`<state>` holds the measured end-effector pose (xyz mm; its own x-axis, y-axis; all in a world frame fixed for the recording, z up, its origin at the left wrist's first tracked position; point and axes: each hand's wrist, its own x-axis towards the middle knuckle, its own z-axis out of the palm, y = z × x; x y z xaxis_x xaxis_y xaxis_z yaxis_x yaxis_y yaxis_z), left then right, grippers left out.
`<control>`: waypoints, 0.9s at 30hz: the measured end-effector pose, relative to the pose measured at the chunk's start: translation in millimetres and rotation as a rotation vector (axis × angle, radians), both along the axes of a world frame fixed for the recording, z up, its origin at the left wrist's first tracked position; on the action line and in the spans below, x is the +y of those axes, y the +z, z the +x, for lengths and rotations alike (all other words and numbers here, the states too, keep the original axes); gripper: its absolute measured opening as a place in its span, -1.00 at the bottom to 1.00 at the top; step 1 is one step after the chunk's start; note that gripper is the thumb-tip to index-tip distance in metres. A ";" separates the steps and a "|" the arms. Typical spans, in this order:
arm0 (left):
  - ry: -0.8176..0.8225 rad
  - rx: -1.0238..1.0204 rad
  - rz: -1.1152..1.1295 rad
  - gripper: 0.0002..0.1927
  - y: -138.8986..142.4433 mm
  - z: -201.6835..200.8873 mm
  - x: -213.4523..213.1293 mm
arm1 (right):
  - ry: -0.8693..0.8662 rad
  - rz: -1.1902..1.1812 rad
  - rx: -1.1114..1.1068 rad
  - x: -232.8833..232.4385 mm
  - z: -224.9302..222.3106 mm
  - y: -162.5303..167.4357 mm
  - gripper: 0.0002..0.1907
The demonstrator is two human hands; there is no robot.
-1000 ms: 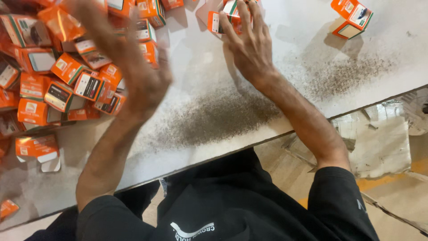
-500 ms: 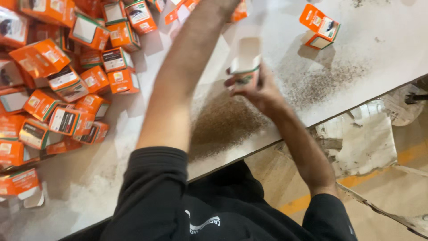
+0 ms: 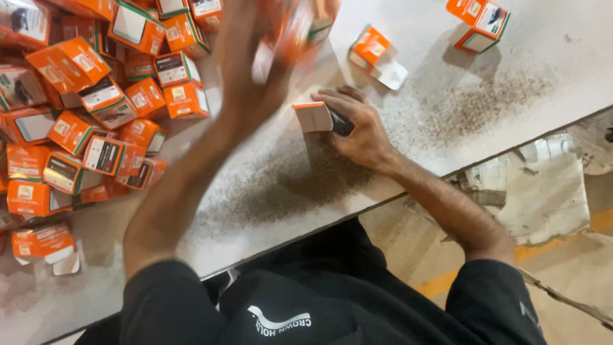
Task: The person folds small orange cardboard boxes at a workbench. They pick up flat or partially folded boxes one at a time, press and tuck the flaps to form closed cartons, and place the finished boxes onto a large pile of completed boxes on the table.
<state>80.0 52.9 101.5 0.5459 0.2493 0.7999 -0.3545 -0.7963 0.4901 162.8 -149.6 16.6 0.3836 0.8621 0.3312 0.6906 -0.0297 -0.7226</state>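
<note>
Right hand (image 3: pixel 361 131) grips a small open box (image 3: pixel 317 117) near the bench (image 3: pixel 523 102) front edge; left hand (image 3: pixel 252 70) is raised mid-bench, blurred, grip unclear, beside piled orange boxes (image 3: pixel 96 108)

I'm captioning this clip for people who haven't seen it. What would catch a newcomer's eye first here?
First, the heap of small orange cardboard boxes crowding the left of the pale worktable. Next, the blurred left hand raised above the table, and the right hand resting on the tabletop, holding a small orange-and-white box. Dark gritty dust is strewn along the table's near edge.
</note>
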 end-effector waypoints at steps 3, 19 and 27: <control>-0.563 0.214 -0.624 -0.82 -24.3 -66.3 -22.2 | -0.037 0.013 0.109 3.1 -2.0 0.7 -0.43; 0.105 0.205 0.212 -0.69 -101.8 -68.4 -39.6 | -0.041 0.026 -0.084 7.8 -6.4 -10.1 -0.44; 0.049 0.501 -0.755 -0.50 -86.7 -56.8 -56.4 | 0.027 0.040 -0.125 4.4 -8.8 -5.8 -0.30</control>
<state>23.2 -3.5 14.8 0.7610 0.6430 0.0861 0.0667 -0.2096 0.9755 154.0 -145.1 10.9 0.3144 0.8568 0.4088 0.7753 0.0167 -0.6313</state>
